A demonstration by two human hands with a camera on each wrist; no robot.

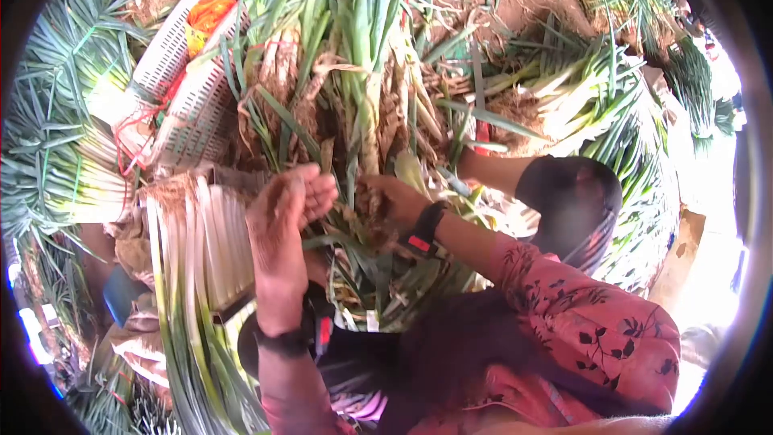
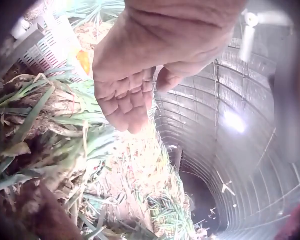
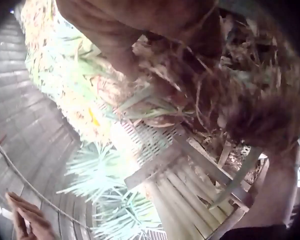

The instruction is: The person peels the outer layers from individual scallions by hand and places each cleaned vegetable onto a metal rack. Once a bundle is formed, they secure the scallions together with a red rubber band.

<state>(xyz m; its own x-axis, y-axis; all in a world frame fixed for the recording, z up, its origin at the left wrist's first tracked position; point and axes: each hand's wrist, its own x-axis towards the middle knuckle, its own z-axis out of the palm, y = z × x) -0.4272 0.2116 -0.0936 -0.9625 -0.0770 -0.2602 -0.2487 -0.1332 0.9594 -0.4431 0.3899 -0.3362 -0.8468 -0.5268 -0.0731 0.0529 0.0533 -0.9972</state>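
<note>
Bent over a pile of untrimmed green onions (image 1: 366, 113), my right hand (image 1: 390, 203) has its fingers curled at the lower end of one, among dry brown leaves. The right wrist view shows that hand (image 3: 155, 25) from behind, with stringy roots and husks (image 3: 200, 100) around its fingers. Raised to the left of the pile is my left hand (image 1: 282, 229), palm up and fingers loosely bent, holding nothing. In the left wrist view its fingers (image 2: 127, 102) hang in the air beside the pile.
Cleaned green onions with white stems (image 1: 201, 234) lie at the left in a wooden frame (image 3: 157, 170). Behind them stands a white slatted crate (image 1: 193, 113) with an orange bundle (image 1: 211, 12). More bundles (image 1: 80, 145) line the left side, and others (image 1: 612, 113) the right, near a bent knee (image 1: 572, 205).
</note>
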